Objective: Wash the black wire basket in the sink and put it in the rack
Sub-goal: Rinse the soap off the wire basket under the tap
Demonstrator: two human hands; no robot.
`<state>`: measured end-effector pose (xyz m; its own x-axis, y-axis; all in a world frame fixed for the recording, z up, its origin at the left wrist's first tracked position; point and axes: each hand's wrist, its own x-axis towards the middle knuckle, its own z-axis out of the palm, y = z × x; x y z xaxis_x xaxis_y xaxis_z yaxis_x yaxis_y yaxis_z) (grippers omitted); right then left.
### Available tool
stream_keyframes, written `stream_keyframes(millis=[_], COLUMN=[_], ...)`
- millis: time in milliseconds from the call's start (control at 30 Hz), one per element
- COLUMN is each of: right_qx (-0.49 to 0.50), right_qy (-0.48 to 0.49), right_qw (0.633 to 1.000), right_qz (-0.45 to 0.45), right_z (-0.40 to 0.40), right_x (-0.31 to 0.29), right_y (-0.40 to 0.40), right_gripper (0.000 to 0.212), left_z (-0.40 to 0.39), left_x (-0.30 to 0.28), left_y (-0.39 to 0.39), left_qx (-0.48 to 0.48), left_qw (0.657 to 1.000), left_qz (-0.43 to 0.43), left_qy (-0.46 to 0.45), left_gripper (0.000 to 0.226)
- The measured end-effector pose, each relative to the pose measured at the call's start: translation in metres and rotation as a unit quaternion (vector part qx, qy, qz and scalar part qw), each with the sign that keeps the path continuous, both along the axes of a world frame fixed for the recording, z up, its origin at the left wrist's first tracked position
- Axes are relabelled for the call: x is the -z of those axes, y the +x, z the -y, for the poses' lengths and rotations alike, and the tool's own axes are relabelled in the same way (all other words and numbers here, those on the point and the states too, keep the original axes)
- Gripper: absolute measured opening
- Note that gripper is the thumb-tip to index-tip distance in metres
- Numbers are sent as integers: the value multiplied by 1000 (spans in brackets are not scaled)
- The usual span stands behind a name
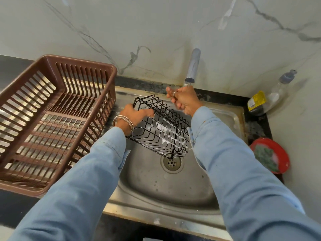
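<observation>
You are partway through the wash. The black wire basket is soaped, with white suds clinging to the wires of its lower side, and from that I judge the scrubbing is done or nearly so. Rinsing and the move to the rack are left. The brown plastic rack sits on the tabletop just left of the sink and holds nothing that I can see.

Your left hand grips the basket by its upper rim, fingers curled round the wire, and holds it tilted over the sink, its low corner just above the drain. Your right hand is raised at the tap, fingers curled near the tap's lower end; whether it grasps the tap itself I cannot tell. No stream of water shows clearly.

The basket is an oblong cage of thin black wire, open at the top, with a close grid along its sides. It looks light and rigid, and slippery while soapy.
</observation>
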<state>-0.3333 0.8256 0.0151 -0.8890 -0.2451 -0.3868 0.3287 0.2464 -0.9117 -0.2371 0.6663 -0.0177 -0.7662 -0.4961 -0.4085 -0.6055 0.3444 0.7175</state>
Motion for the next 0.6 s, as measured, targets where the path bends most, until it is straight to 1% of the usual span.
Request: stream_keyframes(millis=[100, 167, 233, 267, 367, 400, 500, 600], right_qx=[5, 8, -2, -20, -64, -63, -36, -43], right_qy=[19, 24, 26, 30, 2, -4, -34, -37], right_qw=[999, 999, 1000, 999, 991, 989, 986, 983], right_qz=[-26, -26, 13, 40, 118, 132, 158, 173], right_z=[10, 15, 14, 12, 0, -6, -27, -41], right_x=[5, 4, 3, 0, -9, -12, -19, -26], right_y=[-1, 0, -4, -5, -10, -12, -17, -17], right_gripper=[38, 44, 40, 34, 7, 5, 9, 16], left_z=[8, 11, 12, 12, 12, 10, -1, -15], left_x=[1, 3, 3, 3, 3, 2, 1, 0], left_y=[4, 6, 7, 7, 5, 4, -2, -8], left_qx=[-11, -18, -21, -21, -10, -5, 8, 29], left_qw=[1000, 1000, 1000, 1000, 1000, 1000, 999, 998], left_qz=[6, 7, 4, 4, -2, -6, -21, -28], left_qy=[-2, 2, 5, 4, 7, 10, 28, 48], left_gripper=[102, 101, 100, 99, 103, 103, 101, 100])
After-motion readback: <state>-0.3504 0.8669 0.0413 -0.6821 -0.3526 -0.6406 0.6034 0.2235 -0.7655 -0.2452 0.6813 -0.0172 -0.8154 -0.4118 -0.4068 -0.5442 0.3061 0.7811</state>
